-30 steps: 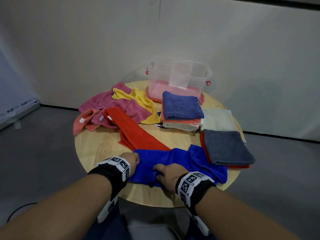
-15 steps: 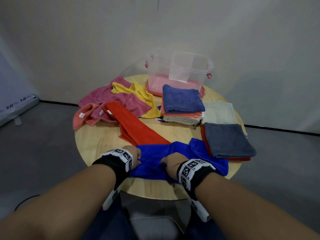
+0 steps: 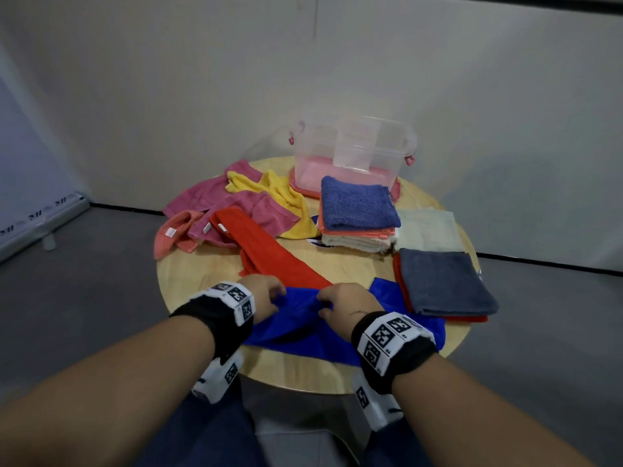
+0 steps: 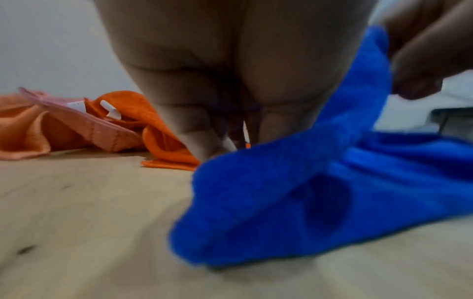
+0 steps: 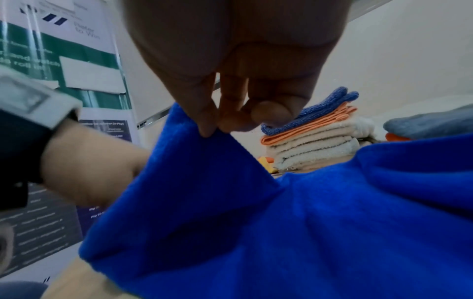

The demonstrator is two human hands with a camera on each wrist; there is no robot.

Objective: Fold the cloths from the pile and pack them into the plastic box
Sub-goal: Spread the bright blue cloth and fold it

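A bright blue cloth [image 3: 303, 325] lies bunched at the near edge of the round wooden table [image 3: 202, 264]. My left hand [image 3: 266, 296] grips its left part and my right hand [image 3: 340, 303] pinches a raised fold of it, seen closely in the right wrist view [image 5: 217, 125]. In the left wrist view the blue cloth [image 4: 294, 192] lifts off the table under my curled fingers [image 4: 204, 141]. A red cloth [image 3: 269, 251] stretches away behind my hands. The clear plastic box [image 3: 354, 153] stands at the far edge.
A loose pile of pink, yellow and salmon cloths [image 3: 236, 210] lies at the far left. Folded stacks sit on the right: a blue-topped stack [image 3: 357, 214], a pale green cloth [image 3: 428, 230] and a grey cloth on a red one [image 3: 441, 284].
Both hands have drawn closer together on the blue cloth and gathered it upward. The head view has shifted slightly.
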